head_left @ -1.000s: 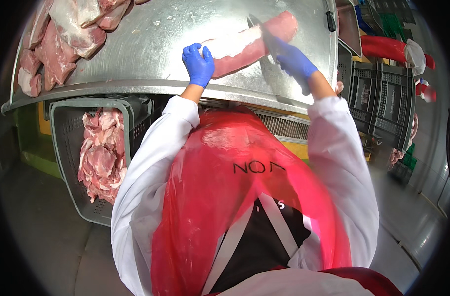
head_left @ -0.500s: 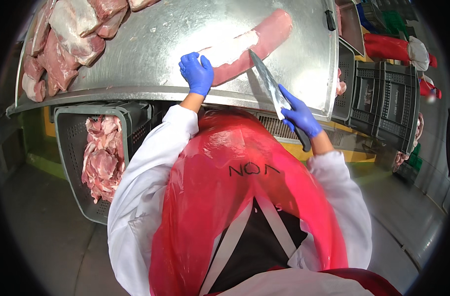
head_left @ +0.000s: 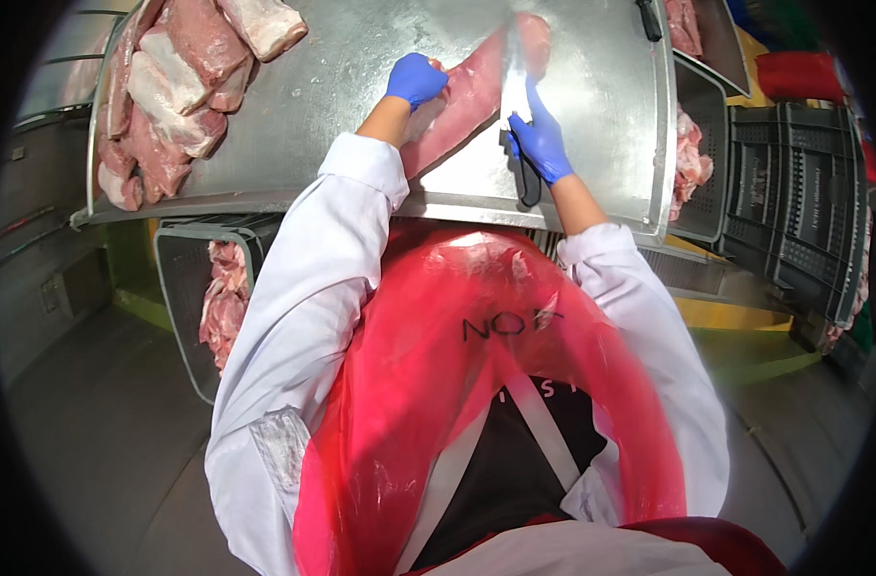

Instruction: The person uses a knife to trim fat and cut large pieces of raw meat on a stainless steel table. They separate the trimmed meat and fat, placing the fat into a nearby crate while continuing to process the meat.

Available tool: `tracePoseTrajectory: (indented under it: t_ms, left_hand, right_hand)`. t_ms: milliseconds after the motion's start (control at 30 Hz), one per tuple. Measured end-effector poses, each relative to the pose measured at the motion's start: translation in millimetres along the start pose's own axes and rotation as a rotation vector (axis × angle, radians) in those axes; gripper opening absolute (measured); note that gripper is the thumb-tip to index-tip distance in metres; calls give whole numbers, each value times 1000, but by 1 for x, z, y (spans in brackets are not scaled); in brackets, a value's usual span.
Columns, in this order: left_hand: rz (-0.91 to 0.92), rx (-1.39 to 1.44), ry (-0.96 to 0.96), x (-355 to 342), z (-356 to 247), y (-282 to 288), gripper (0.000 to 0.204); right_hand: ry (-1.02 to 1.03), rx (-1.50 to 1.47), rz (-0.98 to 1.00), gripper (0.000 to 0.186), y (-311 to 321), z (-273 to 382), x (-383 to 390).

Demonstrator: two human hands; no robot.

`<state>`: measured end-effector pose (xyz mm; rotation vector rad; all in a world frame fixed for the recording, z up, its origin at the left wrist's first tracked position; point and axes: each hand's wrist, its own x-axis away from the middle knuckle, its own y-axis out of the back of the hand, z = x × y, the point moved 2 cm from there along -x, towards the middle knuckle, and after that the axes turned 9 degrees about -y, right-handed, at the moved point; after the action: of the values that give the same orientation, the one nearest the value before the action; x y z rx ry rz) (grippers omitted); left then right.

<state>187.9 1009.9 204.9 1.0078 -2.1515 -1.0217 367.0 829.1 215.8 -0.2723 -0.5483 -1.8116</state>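
A long strip of pink meat, like a pork loin, lies slantwise on the steel table. In a blue glove, my left hand is closed at its left side, gripping the edge; a bit of pink shows past the fingers. My right hand, also gloved in blue, is wrapped round the black handle of a long knife. The blade points away from me and lies across the far part of the loin. Motion blurs its tip, so I cannot tell how deep it sits.
Large cuts of meat are piled at the table's left. Below stands a grey crate of trimmings. Past the right edge are another crate with meat pieces and dark stacked crates. A second black handle lies near the far right corner.
My left hand has moved farther away and slightly right, closing on the loin's edge. The white layer on top is mostly out of sight. The knife has swung upright, farther along the loin.
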Motion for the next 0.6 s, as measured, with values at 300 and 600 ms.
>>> tracePoseTrajectory:
  t_ms: [300, 600]
  left_hand:
    - [-254, 118, 82, 10, -1, -10, 26]
    - [-141, 514, 90, -1, 24, 12, 12]
  right_hand:
    - [-175, 179, 506, 69, -7, 13, 13]
    - [-149, 158, 476, 67, -17, 3, 40]
